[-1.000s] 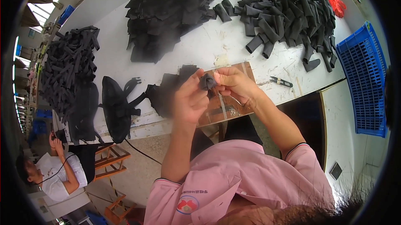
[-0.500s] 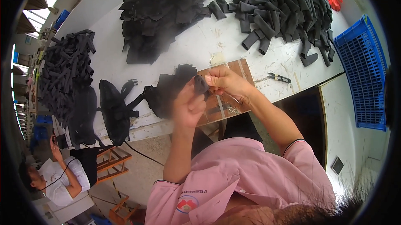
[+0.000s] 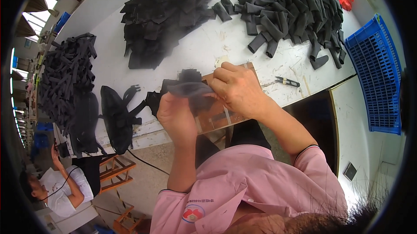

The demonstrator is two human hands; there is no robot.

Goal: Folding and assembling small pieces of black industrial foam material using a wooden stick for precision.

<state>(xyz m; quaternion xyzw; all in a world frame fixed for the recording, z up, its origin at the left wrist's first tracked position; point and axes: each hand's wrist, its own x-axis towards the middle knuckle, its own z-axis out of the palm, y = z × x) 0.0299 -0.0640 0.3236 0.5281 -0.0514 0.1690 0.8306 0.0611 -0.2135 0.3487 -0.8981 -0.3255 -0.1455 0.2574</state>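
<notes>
Both my hands hold one black fabric piece (image 3: 187,88) just above the near edge of the white table (image 3: 208,47). My left hand (image 3: 176,116) grips its lower left part. My right hand (image 3: 236,88) pinches its right end, fingers curled over it. Under my hands a brown board (image 3: 217,119) lies on the table edge. Small black snips (image 3: 287,82) lie on the table to the right of my right hand.
Heaps of black fabric pieces lie at the far middle (image 3: 169,12), far right (image 3: 286,12) and left (image 3: 65,77). A black bag-like item (image 3: 115,119) sits at the left edge. A blue crate (image 3: 378,73) stands on the right. Another person (image 3: 56,188) sits lower left.
My hands have shifted slightly and spread the black piece wider between them; my right hand now covers more of the brown board.
</notes>
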